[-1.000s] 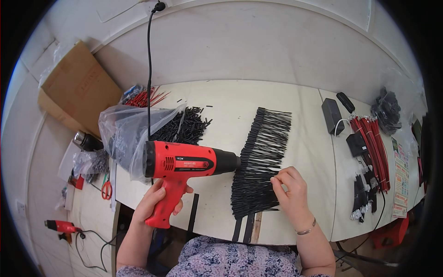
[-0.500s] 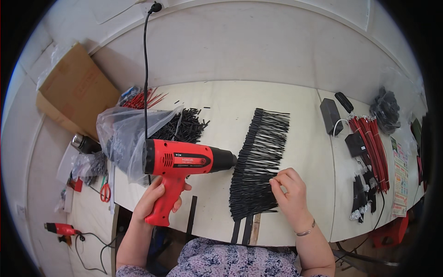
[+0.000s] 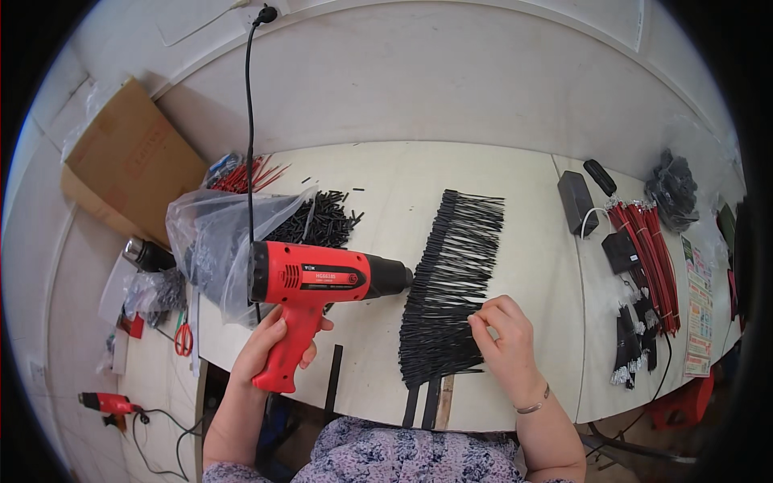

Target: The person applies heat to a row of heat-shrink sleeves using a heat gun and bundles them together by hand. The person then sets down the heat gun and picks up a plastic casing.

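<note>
Pale wooden worktable [image 3: 386, 173] against a plain white wall is where we're at, and it's pretty cluttered. Our left hand [image 3: 270, 342] comes up from the lower edge with the fingers wrapped tight around the grip of one red heat gun [image 3: 322, 282], held level so its black nozzle points right and sits just beside the left edge of the row of black wires [image 3: 451, 286]. That row is laid out like a fan in the middle of the table, way too many strands for us to count. Our right hand [image 3: 503, 338] rests on the row's right side, wrist bent, fingertips pinched together on a few wire ends. Behind the gun there's one clear plastic bag [image 3: 213, 233] and one loose heap of short black tubing pieces [image 3: 326, 221]. Off to the right lies one bundle of red wires [image 3: 648, 249]. One cardboard box [image 3: 133, 165] leans at far left, and a second red heat gun [image 3: 105, 402] lies down on the floor.
</note>
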Demonstrator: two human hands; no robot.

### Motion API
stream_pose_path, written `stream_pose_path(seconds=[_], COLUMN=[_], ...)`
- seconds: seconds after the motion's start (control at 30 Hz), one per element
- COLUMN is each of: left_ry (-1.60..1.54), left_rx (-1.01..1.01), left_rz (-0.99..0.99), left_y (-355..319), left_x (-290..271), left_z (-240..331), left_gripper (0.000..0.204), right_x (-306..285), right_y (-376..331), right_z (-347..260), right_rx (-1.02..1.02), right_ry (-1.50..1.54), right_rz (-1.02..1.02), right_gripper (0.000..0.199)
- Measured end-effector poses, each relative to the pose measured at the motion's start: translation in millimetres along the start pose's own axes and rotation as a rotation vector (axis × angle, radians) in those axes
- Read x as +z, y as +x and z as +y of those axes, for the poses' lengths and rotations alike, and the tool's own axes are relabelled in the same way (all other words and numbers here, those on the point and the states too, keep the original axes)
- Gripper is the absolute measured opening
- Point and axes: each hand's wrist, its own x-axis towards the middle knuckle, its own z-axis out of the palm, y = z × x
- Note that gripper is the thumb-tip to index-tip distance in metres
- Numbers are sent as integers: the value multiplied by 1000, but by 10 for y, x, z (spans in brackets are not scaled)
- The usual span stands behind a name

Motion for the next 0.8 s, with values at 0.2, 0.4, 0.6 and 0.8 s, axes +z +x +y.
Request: stream_pose_path(seconds=[0.2, 0.4, 0.6, 0.8], left_ry=[-16, -4, -3, 5], left_rx=[-7, 0, 3, 14], left_rz=[-37, 3, -33, -27], left_y=[33, 84, 128, 192], left_x=[28, 43, 70, 70], left_z=[48, 44, 71, 66], left_gripper=[78, 78, 76, 75], right_x=[6, -4, -19, -24], right_y=[-14, 0, -4, -3], right_z=[32, 4, 14, 23], right_rx=[-6, -16, -21, -26], right_ry=[-11, -16, -19, -10], right_rz=[-5, 2, 1, 2], right_gripper=[11, 11, 11, 11])
